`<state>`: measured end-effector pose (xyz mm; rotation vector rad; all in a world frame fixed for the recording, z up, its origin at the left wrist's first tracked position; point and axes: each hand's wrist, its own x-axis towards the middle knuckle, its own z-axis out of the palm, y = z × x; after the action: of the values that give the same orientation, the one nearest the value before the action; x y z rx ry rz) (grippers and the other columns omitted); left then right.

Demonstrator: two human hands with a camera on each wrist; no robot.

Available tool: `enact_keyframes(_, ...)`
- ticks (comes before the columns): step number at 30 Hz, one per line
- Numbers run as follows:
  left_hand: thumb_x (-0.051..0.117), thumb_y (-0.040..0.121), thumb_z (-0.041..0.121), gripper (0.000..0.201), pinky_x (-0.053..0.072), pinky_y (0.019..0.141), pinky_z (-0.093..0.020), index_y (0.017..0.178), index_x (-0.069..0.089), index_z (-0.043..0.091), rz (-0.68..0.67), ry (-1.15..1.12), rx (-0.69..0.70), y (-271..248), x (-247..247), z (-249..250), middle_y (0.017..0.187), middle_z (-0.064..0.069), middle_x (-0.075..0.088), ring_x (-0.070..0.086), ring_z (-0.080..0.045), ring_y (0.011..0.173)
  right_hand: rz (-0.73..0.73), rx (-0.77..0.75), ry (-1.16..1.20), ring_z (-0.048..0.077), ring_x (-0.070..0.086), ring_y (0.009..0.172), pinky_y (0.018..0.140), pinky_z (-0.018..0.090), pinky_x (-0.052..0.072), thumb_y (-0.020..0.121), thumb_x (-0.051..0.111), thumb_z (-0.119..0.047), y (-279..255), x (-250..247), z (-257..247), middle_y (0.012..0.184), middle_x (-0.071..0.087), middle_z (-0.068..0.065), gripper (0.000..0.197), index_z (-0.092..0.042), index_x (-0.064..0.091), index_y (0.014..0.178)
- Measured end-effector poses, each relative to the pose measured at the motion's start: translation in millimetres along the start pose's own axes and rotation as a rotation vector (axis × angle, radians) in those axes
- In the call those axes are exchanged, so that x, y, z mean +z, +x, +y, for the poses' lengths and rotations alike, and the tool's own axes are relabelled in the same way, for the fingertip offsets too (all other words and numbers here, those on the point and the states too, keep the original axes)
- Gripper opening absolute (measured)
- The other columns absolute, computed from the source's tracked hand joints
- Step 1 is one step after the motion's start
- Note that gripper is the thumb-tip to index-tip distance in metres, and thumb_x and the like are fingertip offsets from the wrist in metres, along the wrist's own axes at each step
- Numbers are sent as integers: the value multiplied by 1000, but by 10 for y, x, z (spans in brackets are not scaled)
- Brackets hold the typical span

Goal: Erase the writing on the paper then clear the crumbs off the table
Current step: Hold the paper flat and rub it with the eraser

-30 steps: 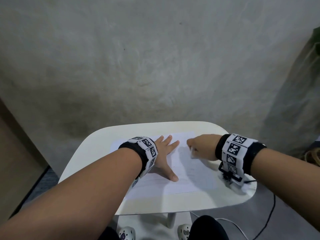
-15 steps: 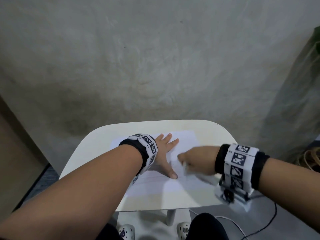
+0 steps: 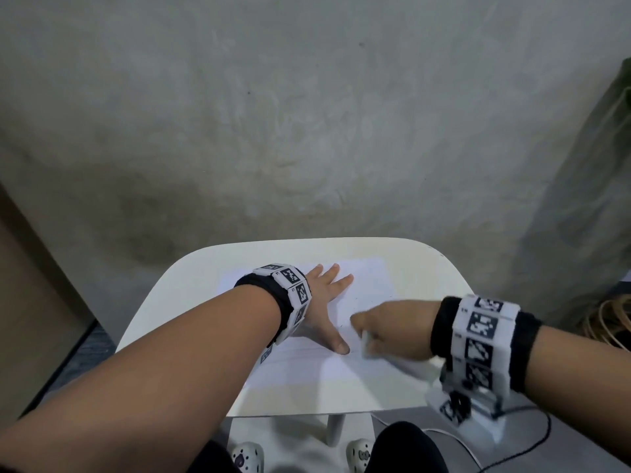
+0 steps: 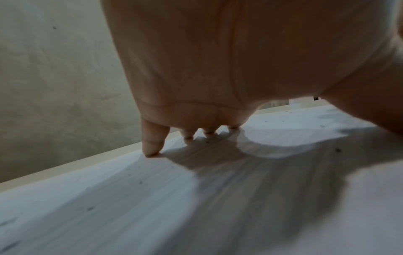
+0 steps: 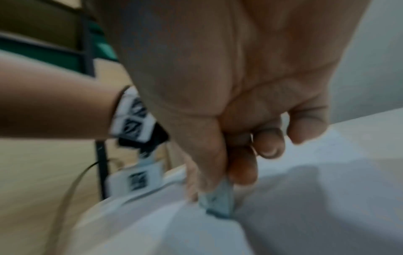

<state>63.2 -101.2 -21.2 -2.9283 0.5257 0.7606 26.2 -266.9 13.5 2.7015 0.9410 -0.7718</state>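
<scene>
A white sheet of paper (image 3: pixel 368 288) lies on the small white table (image 3: pixel 191 278). My left hand (image 3: pixel 324 302) lies flat on the paper with its fingers spread, pressing it down. Seen from the left wrist, its fingertips (image 4: pixel 152 148) touch the sheet (image 4: pixel 130 198), which carries small dark crumbs (image 4: pixel 338 150). My right hand (image 3: pixel 386 326) pinches a small pale eraser (image 3: pixel 364 339) between thumb and fingers just right of the left thumb. In the right wrist view the eraser (image 5: pixel 218 200) presses on the paper (image 5: pixel 305 207); the picture is motion-blurred.
A grey wall (image 3: pixel 307 131) rises behind the table. The table's front edge (image 3: pixel 307 413) is close to my knees. A cable (image 3: pixel 532 445) runs on the floor at the right, beside a coil of cord (image 3: pixel 611 322). A brown panel (image 3: pixel 30 302) stands at the left.
My right hand has slid the eraser from the paper's upper right down and leftward, close to the left thumb. The left hand has stayed flat on the sheet.
</scene>
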Motion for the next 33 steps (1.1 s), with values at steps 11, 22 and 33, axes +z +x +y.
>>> enact_keyframes(11, 67, 66, 74, 128, 0, 114, -58, 148, -23, 37, -10, -5, -21, -2, -14, 18, 156, 9, -30, -23, -20, 146, 86, 65, -29, 24, 53, 84, 80, 34, 45, 93, 46, -17, -50, -33, 117, 96, 63, 3, 4, -19, 45, 96)
enact_keyframes(22, 68, 65, 75, 129, -2, 114, -57, 147, -24, 38, -16, -3, 0, 12, 3, -28, 155, 10, -31, -24, -18, 145, -3, 21, -67, 23, 61, 87, 84, 38, 51, 87, 58, -12, 15, 56, 57, 96, 67, 1, 19, -21, 42, 94)
enact_keyframes(33, 68, 65, 74, 129, -2, 114, -57, 147, -24, 38, -18, -7, 5, 12, -6, -26, 155, 10, -31, -25, -18, 145, -60, -4, -21, 24, 64, 94, 86, 42, 53, 83, 61, -5, 1, 123, 49, 101, 69, -1, 30, -22, 39, 92)
